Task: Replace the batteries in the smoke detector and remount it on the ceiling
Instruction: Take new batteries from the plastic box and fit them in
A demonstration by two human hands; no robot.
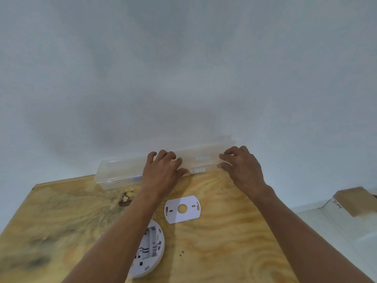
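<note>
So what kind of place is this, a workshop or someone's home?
Probably a makeshift work corner rather than a fitted workshop: a stained plywood tabletop pushed against a bare white wall, with a clear plastic storage box at the back.

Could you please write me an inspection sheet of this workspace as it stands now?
Surface: plywood tabletop, stained and knotted, set against a white wall.
Job's things: smoke detector lies back side up near the front edge, battery bay open, no batteries seen in it; white mounting plate lies flat beside it, apart from it.
Clutter: clear plastic box along the wall; contents too blurred to name.
Grips: left hand and right hand both rest on the clear box, fingers spread, not closed around anything.
Cables: nothing seen.
Surroundings: cardboard box with handwriting on a white ledge to the right.
</note>
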